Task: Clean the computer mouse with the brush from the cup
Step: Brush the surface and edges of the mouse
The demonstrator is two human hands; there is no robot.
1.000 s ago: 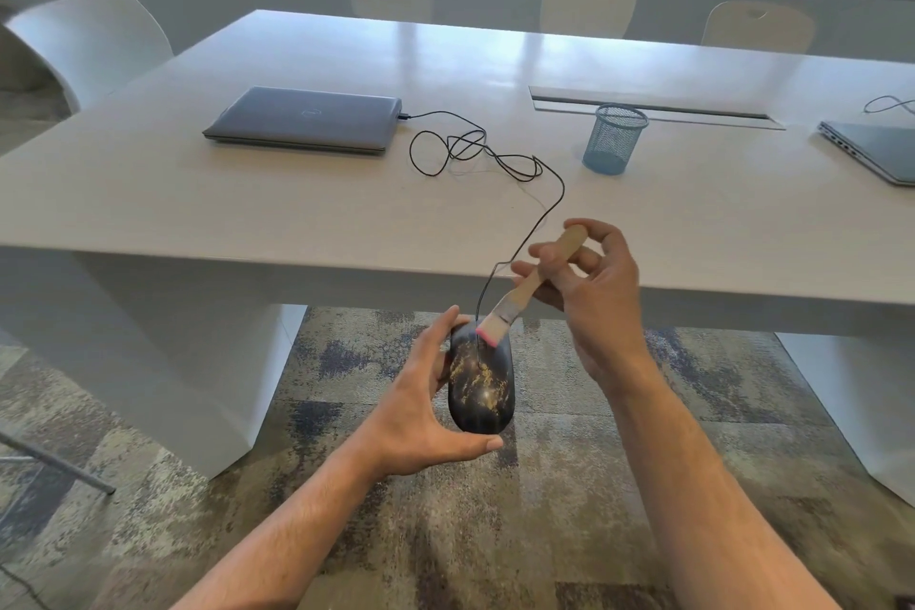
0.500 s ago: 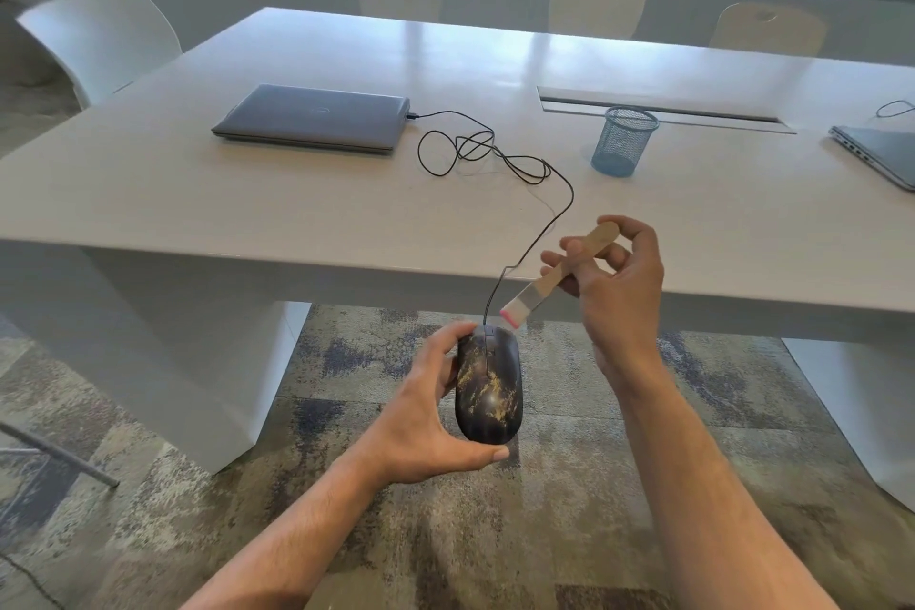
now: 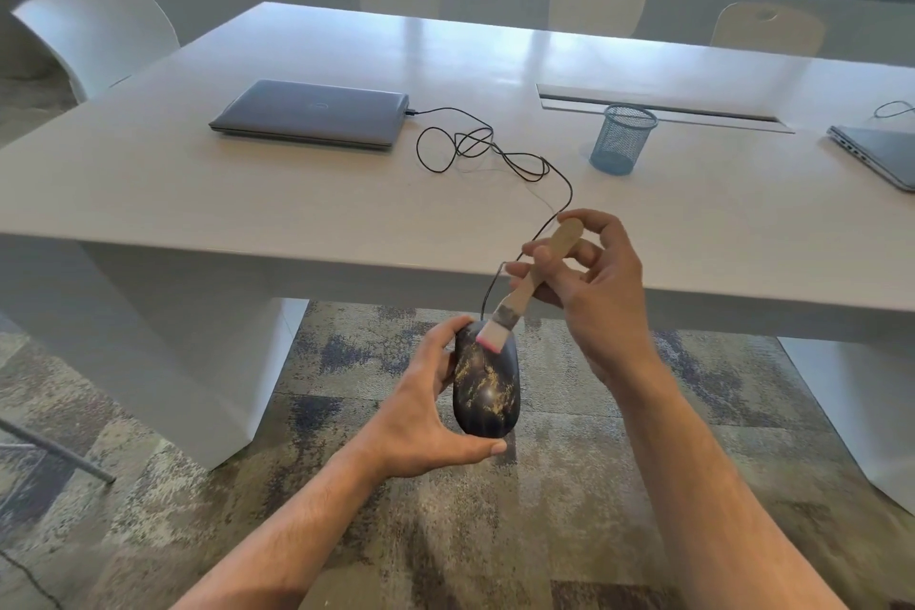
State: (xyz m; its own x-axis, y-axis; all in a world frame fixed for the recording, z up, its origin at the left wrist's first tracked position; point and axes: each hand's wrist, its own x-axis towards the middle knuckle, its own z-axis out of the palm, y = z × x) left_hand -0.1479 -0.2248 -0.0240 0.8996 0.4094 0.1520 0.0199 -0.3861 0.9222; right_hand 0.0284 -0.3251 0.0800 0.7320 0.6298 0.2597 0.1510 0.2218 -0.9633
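A dark computer mouse point(image 3: 486, 391) with gold marbling is held in front of the table's near edge, above the carpet. My left hand point(image 3: 421, 416) grips it from the left and underneath, thumb below. My right hand point(image 3: 589, 282) pinches the wooden handle of a small brush point(image 3: 532, 282). The brush's pink-tipped bristles touch the front top of the mouse. The mouse's black cable point(image 3: 495, 154) runs up over the table edge to a shut grey laptop point(image 3: 309, 114). The blue mesh cup point(image 3: 621, 139) stands on the table behind my right hand.
The white table point(image 3: 247, 198) spans the view, with a cable slot point(image 3: 658, 112) at its middle. A second laptop point(image 3: 876, 154) lies at the right edge. White chairs point(image 3: 99, 35) stand at the left and far side. A metal leg point(image 3: 54, 451) crosses the carpet at the left.
The brush, lifted off the mouse half a second ago, has come back down onto its front end. My left hand keeps the mouse in about the same place.
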